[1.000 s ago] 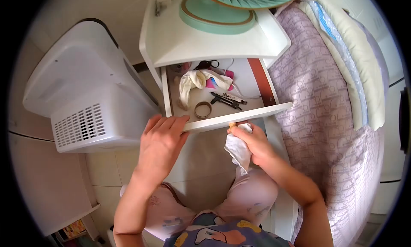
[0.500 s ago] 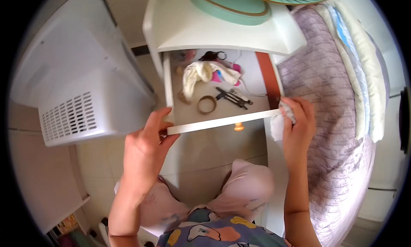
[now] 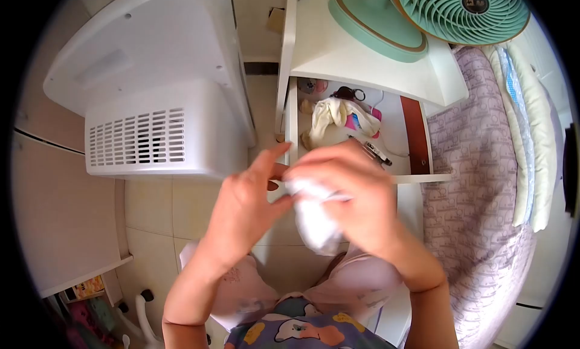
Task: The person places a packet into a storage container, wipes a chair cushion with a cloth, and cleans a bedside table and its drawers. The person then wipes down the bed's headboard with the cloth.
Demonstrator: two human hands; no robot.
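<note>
Blurred by motion, my right hand (image 3: 353,195) is closed on a crumpled white tissue (image 3: 317,225) that hangs below its fingers. It reaches across the front of an open drawer (image 3: 423,178), hiding much of the front panel. My left hand (image 3: 241,198) is beside it at the drawer's left front corner, thumb and fingers apart. Inside the drawer lie a cream cloth (image 3: 329,119), a pink item (image 3: 376,122), a dark object with a ring (image 3: 350,94) and a partly covered black-and-silver tool (image 3: 374,151).
A green fan (image 3: 474,22) and its base (image 3: 380,29) stand on the white cabinet (image 3: 338,62) above the drawer. To the left is a large white appliance with a vented end (image 3: 199,125). A patterned mattress (image 3: 471,168) with folded bedding (image 3: 531,137) is on the right.
My right hand has left the drawer's right front corner and moved left with the tissue, to beside my left hand. My left hand's fingers have spread. The view has shifted left.
</note>
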